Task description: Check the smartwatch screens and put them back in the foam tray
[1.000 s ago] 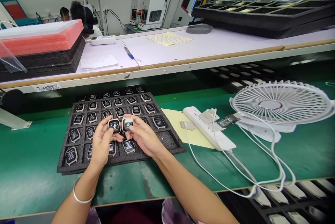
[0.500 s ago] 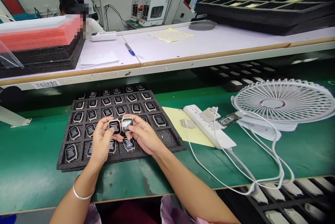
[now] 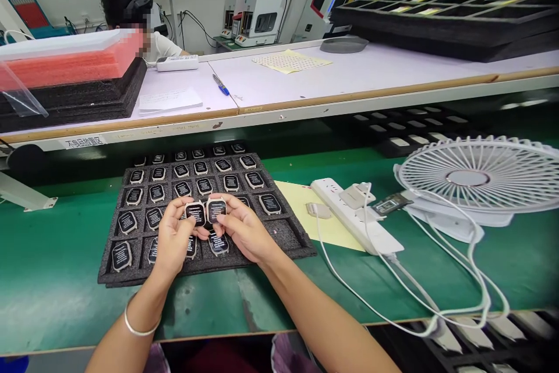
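My left hand (image 3: 172, 239) pinches a small square watch body (image 3: 195, 213) with a dark screen, held just above a black foam tray (image 3: 288, 232). My right hand (image 3: 244, 227) grips a second watch body (image 3: 215, 209) right beside the first, the two nearly touching. Both hands hover over the tray's front rows. The tray's pockets hold several more watch bodies (image 3: 157, 192) with dark screens facing up. A few pockets at the front right are empty. A silver bangle (image 3: 140, 326) circles my left wrist.
A white power strip (image 3: 356, 221) with cables lies right of the tray on a yellow sheet (image 3: 301, 204). A white fan (image 3: 476, 178) lies further right. A raised shelf (image 3: 349, 79) carries foam stacks (image 3: 70, 79), papers and a pen. Another person (image 3: 131, 18) sits behind.
Both hands keep hold of the two watch bodies and have barely moved. The camera has shifted slightly, moving the scene a little right and down.
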A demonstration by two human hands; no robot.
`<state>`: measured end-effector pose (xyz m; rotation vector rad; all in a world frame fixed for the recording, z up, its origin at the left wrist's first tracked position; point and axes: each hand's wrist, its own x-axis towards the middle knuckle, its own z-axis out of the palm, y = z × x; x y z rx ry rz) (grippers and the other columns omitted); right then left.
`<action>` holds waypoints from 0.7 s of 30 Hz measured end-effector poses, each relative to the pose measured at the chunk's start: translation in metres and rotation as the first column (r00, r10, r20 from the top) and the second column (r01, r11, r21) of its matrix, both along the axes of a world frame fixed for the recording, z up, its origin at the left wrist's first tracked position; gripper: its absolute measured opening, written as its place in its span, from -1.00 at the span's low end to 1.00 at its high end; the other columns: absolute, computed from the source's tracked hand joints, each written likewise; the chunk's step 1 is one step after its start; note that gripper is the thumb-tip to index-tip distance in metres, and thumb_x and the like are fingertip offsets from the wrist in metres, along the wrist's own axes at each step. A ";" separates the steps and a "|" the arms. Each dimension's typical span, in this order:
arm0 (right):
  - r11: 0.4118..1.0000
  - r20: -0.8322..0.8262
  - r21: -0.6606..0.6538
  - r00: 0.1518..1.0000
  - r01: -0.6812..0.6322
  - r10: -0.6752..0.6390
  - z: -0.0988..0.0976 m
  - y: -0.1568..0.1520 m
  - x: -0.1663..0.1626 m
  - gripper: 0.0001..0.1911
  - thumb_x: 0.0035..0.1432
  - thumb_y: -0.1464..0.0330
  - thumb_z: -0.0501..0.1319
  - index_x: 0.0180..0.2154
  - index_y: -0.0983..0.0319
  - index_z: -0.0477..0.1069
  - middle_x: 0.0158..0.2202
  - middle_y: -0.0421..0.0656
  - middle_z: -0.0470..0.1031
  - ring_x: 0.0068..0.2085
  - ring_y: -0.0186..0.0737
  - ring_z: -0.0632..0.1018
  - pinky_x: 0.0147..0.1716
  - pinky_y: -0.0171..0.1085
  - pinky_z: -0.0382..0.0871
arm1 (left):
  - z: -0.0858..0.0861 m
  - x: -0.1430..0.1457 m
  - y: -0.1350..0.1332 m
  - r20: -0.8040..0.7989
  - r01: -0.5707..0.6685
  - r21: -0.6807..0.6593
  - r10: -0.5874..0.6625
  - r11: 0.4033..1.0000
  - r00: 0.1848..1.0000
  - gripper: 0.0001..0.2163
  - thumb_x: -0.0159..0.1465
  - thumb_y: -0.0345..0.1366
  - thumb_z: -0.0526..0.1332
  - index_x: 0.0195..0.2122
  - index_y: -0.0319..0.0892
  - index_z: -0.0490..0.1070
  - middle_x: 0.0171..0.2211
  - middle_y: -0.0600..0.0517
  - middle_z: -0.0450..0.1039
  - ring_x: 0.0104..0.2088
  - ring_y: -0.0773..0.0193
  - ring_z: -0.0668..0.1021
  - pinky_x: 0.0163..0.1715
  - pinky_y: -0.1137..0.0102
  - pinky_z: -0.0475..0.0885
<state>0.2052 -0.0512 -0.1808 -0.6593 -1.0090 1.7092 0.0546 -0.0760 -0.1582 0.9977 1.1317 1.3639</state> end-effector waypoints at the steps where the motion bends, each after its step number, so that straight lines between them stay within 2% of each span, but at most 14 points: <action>1: 1.000 0.001 0.001 1.000 -0.002 0.002 0.000 0.000 0.000 -0.63 0.06 0.37 0.35 -0.05 0.19 0.40 -0.32 -0.23 0.44 -0.51 -0.39 0.40 -0.48 -0.31 0.28 | -0.001 0.000 0.000 -0.004 0.000 0.003 0.000 1.000 1.000 -0.65 0.09 -0.22 0.28 -0.11 -0.18 0.28 -0.26 0.05 0.48 -0.60 0.37 0.55 -0.56 0.41 0.54; 10: 1.000 0.024 0.007 1.000 0.008 -0.008 -0.001 0.000 0.000 -0.65 0.07 0.38 0.32 -0.06 0.19 0.42 -0.30 -0.22 0.41 -0.51 -0.39 0.40 -0.46 -0.31 0.27 | -0.006 -0.001 0.000 -0.026 -0.003 0.017 0.004 1.000 1.000 -0.67 0.15 -0.23 0.26 -0.09 -0.18 0.28 -0.25 0.03 0.47 -0.58 0.35 0.57 -0.54 0.42 0.51; 21: 0.999 0.014 0.032 0.999 0.040 -0.041 0.001 0.000 0.000 -0.57 0.00 0.44 0.37 -0.04 0.17 0.42 -0.25 -0.20 0.42 -0.49 -0.40 0.36 -0.46 -0.34 0.31 | -0.006 0.000 0.000 0.010 0.029 0.049 -0.030 0.998 1.000 -0.60 0.06 -0.33 0.32 -0.07 -0.15 0.28 -0.14 0.00 0.46 -0.50 0.37 0.59 -0.43 0.40 0.58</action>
